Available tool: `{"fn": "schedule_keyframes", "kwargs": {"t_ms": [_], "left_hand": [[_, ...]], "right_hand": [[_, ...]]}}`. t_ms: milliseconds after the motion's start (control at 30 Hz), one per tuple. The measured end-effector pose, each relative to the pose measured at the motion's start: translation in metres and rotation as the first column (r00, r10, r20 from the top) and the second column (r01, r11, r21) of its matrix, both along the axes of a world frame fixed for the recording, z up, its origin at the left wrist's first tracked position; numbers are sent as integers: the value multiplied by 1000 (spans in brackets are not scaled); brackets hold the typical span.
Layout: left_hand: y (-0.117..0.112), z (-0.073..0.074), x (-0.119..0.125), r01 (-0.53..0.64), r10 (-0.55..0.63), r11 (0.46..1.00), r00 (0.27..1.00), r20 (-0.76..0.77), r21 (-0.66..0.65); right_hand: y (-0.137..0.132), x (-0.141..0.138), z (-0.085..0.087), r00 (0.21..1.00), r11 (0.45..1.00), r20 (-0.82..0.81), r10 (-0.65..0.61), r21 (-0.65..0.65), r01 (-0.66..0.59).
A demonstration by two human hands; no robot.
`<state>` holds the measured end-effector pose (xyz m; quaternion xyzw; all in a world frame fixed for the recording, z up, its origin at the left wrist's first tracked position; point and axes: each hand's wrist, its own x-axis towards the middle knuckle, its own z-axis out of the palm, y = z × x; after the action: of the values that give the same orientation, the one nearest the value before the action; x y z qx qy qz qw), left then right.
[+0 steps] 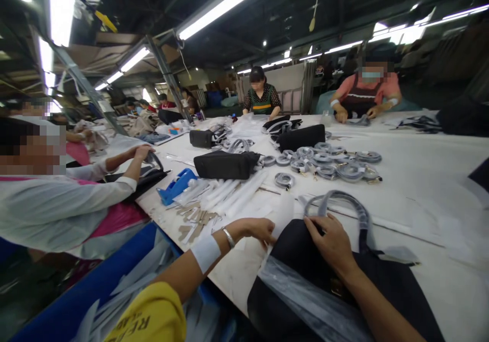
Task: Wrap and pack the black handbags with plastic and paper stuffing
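A black handbag (298, 245) lies on the worktable in front of me, its wrapped handle (346, 199) arching up behind. Clear plastic film (305, 296) stretches over its near side, and a small gold-coloured fitting (336, 287) shows under my right forearm. My left hand (260, 230) has its fingers bent at the bag's left edge, the fingertips partly hidden there. Across the bag's upper edge, close to the handle, my right hand (331, 240) is curled and grips the material. A white translucent sheet (286, 212) stands just behind the bag.
Coiled wrapped straps (324, 171) and black bags (225, 164) lie farther back on the table (420, 189). Left are a blue tape dispenser (176, 185), brown card pieces (196, 217) and a blue bin (84, 293) of plastic strips. Co-workers sit left and opposite.
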<state>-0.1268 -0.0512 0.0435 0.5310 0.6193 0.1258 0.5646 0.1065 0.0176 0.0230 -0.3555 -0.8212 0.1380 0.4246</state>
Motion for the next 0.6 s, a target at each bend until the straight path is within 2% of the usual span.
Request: {"fn": "schedule_keyframes", "kwargs": {"t_ms": [100, 167, 200, 267, 300, 333, 400, 433, 500, 533, 600], "left_hand": [[-2, 5, 1, 107, -105, 994, 989, -106, 22], [-5, 7, 3, 164, -152, 985, 973, -173, 60], [-8, 7, 4, 191, -172, 979, 964, -202, 77], [-12, 7, 6, 240, -205, 964, 945, -256, 113], [-14, 8, 7, 260, -213, 956, 935, -285, 135], [-15, 8, 8, 276, -216, 948, 925, -313, 162], [-17, 11, 10, 287, -195, 932, 912, -360, 221], [-19, 12, 11, 279, -173, 927, 912, -372, 252], [-25, 15, 11, 235, -117, 926, 924, -365, 297], [-32, 15, 11, 194, -75, 926, 936, -344, 325], [-53, 14, 10, 46, 69, 912, 962, -264, 408]], "right_hand": [[-4, 2, 0, 998, 999, 58, 14, 41, -17], [-9, 1, 9, 992, 993, 111, 54, 98, -65], [-11, -2, 17, 983, 984, 151, 101, 128, -120], [-12, -13, 39, 921, 934, 286, 265, 160, -319], [-10, -22, 50, 848, 885, 384, 365, 140, -444], [-7, -32, 62, 743, 820, 489, 456, 94, -565], [6, -54, 79, 485, 685, 669, 564, -51, -726], [14, -66, 85, 360, 636, 728, 583, -134, -760], [32, -86, 92, 143, 573, 786, 601, -300, -763], [41, -96, 93, 62, 555, 790, 610, -371, -744], [57, -111, 92, -50, 532, 765, 642, -491, -690]]}}
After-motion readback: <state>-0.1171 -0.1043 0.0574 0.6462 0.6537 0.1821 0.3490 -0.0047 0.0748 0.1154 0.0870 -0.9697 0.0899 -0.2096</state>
